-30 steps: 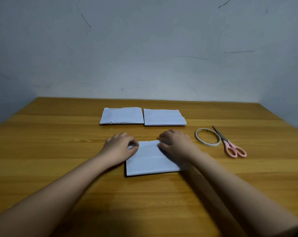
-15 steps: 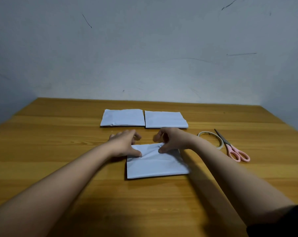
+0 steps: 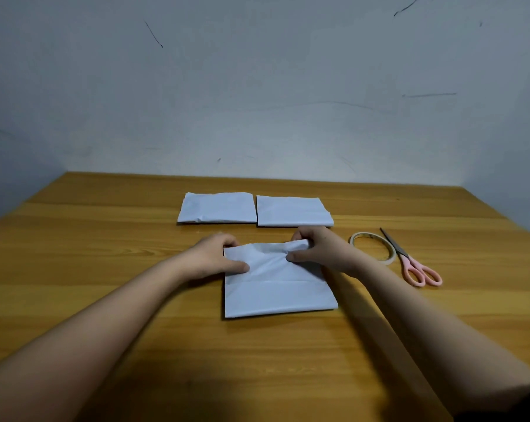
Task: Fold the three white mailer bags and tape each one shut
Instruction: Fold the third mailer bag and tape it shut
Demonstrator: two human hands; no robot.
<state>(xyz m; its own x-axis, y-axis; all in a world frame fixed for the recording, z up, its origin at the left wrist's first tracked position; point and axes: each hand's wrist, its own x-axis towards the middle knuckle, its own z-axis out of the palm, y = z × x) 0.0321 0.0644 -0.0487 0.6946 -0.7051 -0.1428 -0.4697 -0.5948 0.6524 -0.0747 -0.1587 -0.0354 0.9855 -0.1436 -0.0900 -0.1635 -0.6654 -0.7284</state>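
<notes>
A white mailer bag (image 3: 276, 295) lies in the middle of the wooden table (image 3: 105, 269), with a crease across it. My left hand (image 3: 215, 257) pinches its far left corner. My right hand (image 3: 318, 249) pinches the far right edge, which is raised and crumpled. Two folded white bags lie side by side behind them: the left bag (image 3: 217, 207) and the right bag (image 3: 293, 211). A roll of clear tape (image 3: 371, 245) lies flat just right of my right hand.
Pink-handled scissors (image 3: 410, 260) lie to the right of the tape roll, blades pointing away. A pale wall stands behind the table's far edge. The table's right edge runs close past the scissors.
Both hands have shifted from pressing on the near bag to pinching its far edge, and that edge has lifted off the table toward me.
</notes>
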